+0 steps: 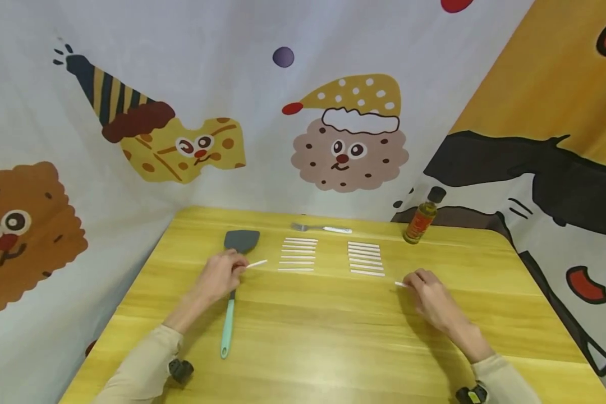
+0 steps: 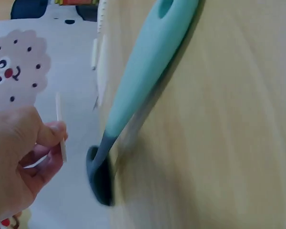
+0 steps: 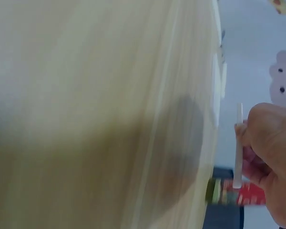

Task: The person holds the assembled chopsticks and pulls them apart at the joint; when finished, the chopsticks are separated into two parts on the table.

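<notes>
My left hand (image 1: 223, 273) pinches a thin white stick (image 1: 257, 263) between thumb and fingers, above the shaft of a spatula. In the left wrist view this stick (image 2: 60, 126) stands out on both sides of the fingertips. A second white stick (image 1: 400, 284) is pinched in my right hand (image 1: 429, 294), over the table at the right; the right wrist view shows that stick (image 3: 239, 145) nearly whole. Between the hands lie two columns of several white sticks each, a left column (image 1: 298, 257) and a right column (image 1: 366, 259), all set roughly parallel.
The spatula (image 1: 227, 328) has a dark head and a mint green handle. A fork (image 1: 328, 229) with a white handle lies behind the columns. At the back right stands a dark-capped bottle (image 1: 420, 223) with a red label. A printed cloth (image 1: 262, 146) hangs behind the wooden table (image 1: 303, 336).
</notes>
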A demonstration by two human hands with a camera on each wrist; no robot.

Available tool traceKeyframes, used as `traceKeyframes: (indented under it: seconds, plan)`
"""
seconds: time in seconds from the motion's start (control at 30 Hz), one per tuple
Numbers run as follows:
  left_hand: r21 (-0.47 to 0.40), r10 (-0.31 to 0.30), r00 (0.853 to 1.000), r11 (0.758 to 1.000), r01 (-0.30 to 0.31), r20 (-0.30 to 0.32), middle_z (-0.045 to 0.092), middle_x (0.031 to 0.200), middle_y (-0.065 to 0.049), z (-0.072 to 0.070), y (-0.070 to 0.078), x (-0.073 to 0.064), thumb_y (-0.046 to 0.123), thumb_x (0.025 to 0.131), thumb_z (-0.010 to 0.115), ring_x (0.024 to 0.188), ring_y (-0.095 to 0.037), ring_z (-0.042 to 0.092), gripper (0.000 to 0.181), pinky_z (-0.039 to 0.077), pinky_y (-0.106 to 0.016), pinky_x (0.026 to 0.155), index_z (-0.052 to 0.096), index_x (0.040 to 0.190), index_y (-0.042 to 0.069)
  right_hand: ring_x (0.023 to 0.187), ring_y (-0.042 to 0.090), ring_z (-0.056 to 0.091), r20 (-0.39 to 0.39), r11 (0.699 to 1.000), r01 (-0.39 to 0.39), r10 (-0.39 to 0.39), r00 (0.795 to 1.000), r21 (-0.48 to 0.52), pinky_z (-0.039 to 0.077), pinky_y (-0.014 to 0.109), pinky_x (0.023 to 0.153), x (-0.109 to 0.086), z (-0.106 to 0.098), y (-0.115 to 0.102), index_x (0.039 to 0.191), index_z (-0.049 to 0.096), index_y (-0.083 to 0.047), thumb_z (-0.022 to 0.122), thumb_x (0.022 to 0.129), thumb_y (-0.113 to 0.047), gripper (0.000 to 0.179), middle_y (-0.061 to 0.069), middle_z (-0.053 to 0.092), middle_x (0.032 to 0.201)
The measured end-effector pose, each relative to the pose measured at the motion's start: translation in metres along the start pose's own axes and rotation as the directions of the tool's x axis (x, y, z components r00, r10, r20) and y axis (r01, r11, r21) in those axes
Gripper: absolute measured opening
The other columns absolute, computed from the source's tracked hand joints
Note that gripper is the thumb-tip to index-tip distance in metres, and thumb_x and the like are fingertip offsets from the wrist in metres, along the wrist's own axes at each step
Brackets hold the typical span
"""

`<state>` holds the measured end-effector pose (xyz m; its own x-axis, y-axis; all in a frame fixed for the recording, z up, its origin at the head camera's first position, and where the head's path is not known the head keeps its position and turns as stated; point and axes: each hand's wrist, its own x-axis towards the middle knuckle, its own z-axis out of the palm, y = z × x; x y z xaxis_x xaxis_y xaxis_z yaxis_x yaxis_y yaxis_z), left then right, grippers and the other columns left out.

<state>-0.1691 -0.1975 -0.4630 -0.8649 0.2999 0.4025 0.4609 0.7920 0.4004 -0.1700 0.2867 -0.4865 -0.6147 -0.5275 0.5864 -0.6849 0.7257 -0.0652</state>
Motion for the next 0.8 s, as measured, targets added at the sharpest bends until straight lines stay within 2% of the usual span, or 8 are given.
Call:
traceKeyframes:
  seconds: [0.07,0.17,0.27,0.37,0.53,0.8]
  plan:
    - [-0.027,0.017,0.999,1.000,-0.016,0.040,0.069,0.083,-0.005,0.006,0.001,0.006,-0.007,0.084,0.075,0.073,-0.017,0.066,0.011,0.057,-0.028,0.064,0.076,0.088,0.003,0.079,0.025,0.062,0.010,0.999,0.024,-0.024,1.000,0.026,0.056,0.041,0.065,0.007,0.006,0.001,0.090,0.068,-0.002,0.077,0.074,0.016,0.025,0.008,0.063,0.085]
    - [-0.056,0.027,0.993,0.998,-0.020,0.117,0.071,0.088,-0.005,0.025,0.010,0.014,-0.003,0.087,0.075,0.078,-0.016,0.067,0.009,0.057,-0.024,0.066,0.077,0.092,0.004,0.082,0.024,0.064,0.023,0.997,0.055,-0.057,0.998,0.061,0.058,0.040,0.068,0.020,0.023,-0.004,0.091,0.069,-0.004,0.077,0.078,0.011,0.021,0.007,0.065,0.087]
    - [-0.075,0.032,0.984,0.997,-0.019,0.177,0.071,0.089,-0.003,0.043,0.022,0.022,0.001,0.088,0.075,0.079,-0.014,0.066,0.008,0.056,-0.022,0.068,0.078,0.095,0.005,0.082,0.023,0.065,0.016,0.996,0.048,-0.050,0.999,0.081,0.058,0.039,0.069,0.030,0.039,-0.010,0.090,0.071,-0.006,0.078,0.080,0.008,0.019,0.006,0.067,0.087]
    - [-0.070,0.054,0.979,0.997,-0.041,0.198,0.071,0.088,-0.002,0.054,0.030,0.028,0.001,0.088,0.075,0.081,-0.015,0.067,0.009,0.058,-0.024,0.071,0.078,0.095,0.007,0.082,0.024,0.066,0.016,0.994,0.019,-0.020,1.000,0.103,0.059,0.040,0.070,0.035,0.049,-0.016,0.090,0.072,-0.007,0.078,0.080,0.007,0.019,0.005,0.069,0.088]
    - [-0.047,0.090,0.969,0.996,-0.081,0.228,0.071,0.090,-0.003,0.063,0.036,0.033,-0.003,0.087,0.074,0.083,-0.017,0.068,0.012,0.060,-0.026,0.075,0.077,0.094,0.007,0.085,0.024,0.068,0.046,0.995,-0.013,0.008,0.999,0.103,0.060,0.041,0.075,0.042,0.056,-0.023,0.091,0.073,-0.009,0.079,0.081,0.004,0.018,0.005,0.071,0.091]
    - [-0.055,0.109,0.951,0.994,-0.097,0.289,0.071,0.093,-0.007,0.064,0.040,0.036,-0.008,0.087,0.071,0.086,-0.020,0.070,0.016,0.060,-0.025,0.077,0.076,0.097,0.003,0.087,0.024,0.069,0.065,0.996,-0.012,0.006,0.998,0.084,0.061,0.039,0.074,0.048,0.059,-0.025,0.090,0.074,-0.009,0.080,0.082,0.001,0.014,0.005,0.071,0.091]
